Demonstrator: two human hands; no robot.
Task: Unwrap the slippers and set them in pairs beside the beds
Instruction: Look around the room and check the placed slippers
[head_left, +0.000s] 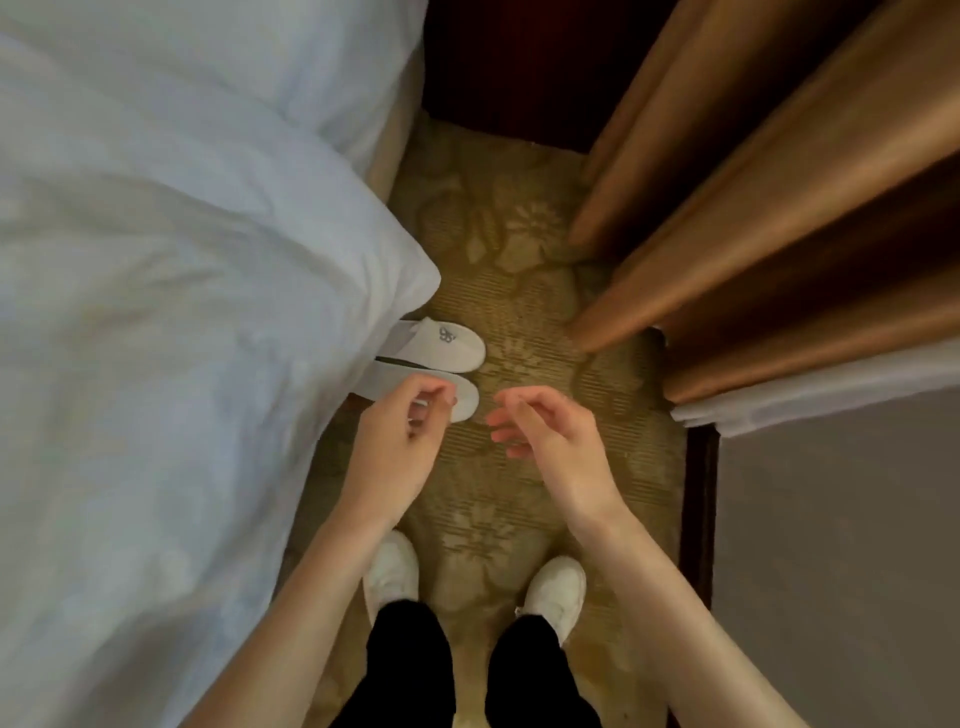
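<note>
Hands hang loose and empty, left (400, 434) over the near slipper (464, 399), right (545, 436) beside (pair looks set), so a careless brush could skew it under the duvet (182, 312).

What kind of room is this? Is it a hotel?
Probably a hotel bedroom. There is a bed with plain white bedding, a pair of white slippers with a logo set beside it on patterned carpet, and heavy tan curtains.

This is a hotel bedroom: a bed (156, 312) with white bedding, a flowered carpet (509, 234), heavy brown curtains (753, 182), and white logo slippers (447, 345) beside it.
</note>
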